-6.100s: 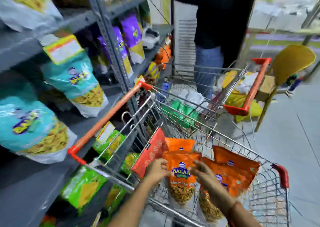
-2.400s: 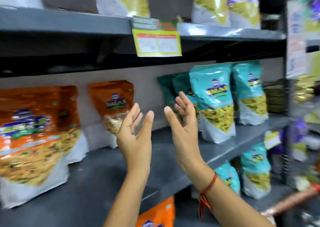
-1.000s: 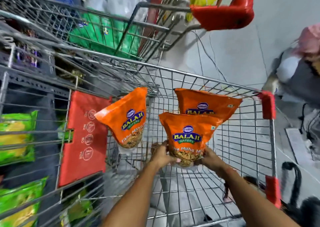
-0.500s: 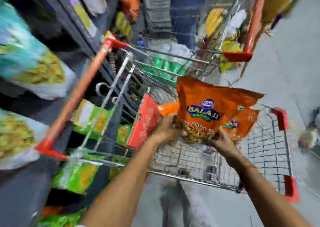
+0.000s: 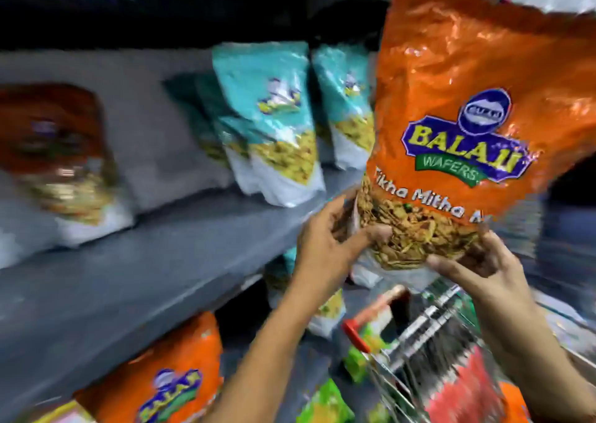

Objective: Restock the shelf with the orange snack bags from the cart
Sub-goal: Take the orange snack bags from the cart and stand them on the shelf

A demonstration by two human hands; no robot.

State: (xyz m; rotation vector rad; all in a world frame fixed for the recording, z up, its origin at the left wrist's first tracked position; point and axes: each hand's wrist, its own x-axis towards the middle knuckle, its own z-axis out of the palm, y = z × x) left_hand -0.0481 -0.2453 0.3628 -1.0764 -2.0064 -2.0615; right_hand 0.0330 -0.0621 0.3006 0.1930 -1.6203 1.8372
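I hold one orange snack bag [image 5: 467, 100] upright at the right of the view, level with the grey shelf [image 5: 129, 277]. My left hand [image 5: 332, 242] grips its lower left corner and my right hand [image 5: 477, 267] supports its bottom right. Another orange snack bag [image 5: 61, 151] stands blurred on the shelf at the far left. Bare shelf board lies between that bag and the one I hold. The wire cart [image 5: 429, 335] with its red handle sits at the bottom right, below my hands.
Several teal snack bags [image 5: 277, 122] stand on the same shelf, just left of the held bag. An orange bag [image 5: 167, 377] and green bags [image 5: 325, 403] sit on the lower shelves. An upper shelf overhangs the top of the view.
I have lifted the orange bag out of the cart and up to shelf height. The view has swung left from the cart to the shelf.
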